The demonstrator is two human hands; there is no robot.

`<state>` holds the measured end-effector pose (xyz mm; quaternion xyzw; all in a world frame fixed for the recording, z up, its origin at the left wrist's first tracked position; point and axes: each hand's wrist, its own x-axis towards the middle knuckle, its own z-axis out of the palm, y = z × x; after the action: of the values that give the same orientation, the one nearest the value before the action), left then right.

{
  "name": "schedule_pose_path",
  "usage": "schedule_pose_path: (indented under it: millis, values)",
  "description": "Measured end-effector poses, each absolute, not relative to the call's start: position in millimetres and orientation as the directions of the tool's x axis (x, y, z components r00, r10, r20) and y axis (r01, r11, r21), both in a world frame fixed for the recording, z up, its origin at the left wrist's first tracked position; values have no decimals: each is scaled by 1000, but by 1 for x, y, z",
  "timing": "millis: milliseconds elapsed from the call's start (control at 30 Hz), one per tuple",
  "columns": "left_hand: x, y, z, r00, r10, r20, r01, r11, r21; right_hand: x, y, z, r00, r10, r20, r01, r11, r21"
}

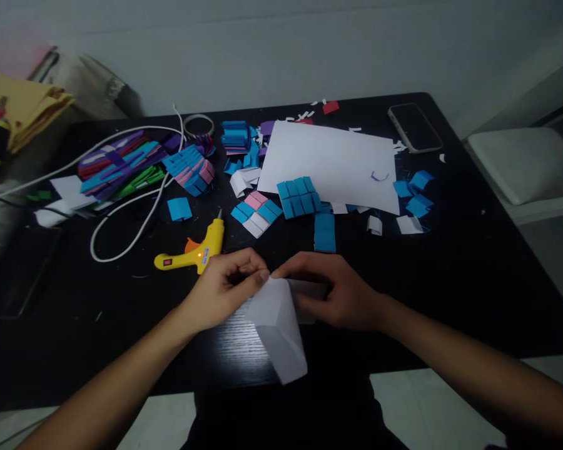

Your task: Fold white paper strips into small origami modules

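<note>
Centrally, near the front of the table (469,294), the left hand (225,286) and right hand (346,290) pinch folded white paper (279,331) at its top, probably light, easily creased and best held by edges.

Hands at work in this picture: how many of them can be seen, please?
2. The left hand is at the upper left of the folded white paper, and the right hand is at its upper right.
</note>
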<state>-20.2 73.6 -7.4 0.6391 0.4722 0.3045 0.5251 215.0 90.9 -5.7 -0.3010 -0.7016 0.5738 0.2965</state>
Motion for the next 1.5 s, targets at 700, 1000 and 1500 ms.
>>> schedule_pose_path:
  millis: [700, 1000, 1500]
  values:
    - [-37, 72, 9, 638, 770, 22, 428, -378, 821, 211, 91, -15, -578, 807, -124, -67, -199, -978]
    - [-37, 76, 11, 655, 755, -35, 469, -370, 802, 217, 97, -13, -690, 723, -35, 131, 78, -988]
    - [-48, 75, 18, 675, 737, -39, 387, -308, 869, 222, 99, -14, -681, 700, 217, 102, 384, -918]
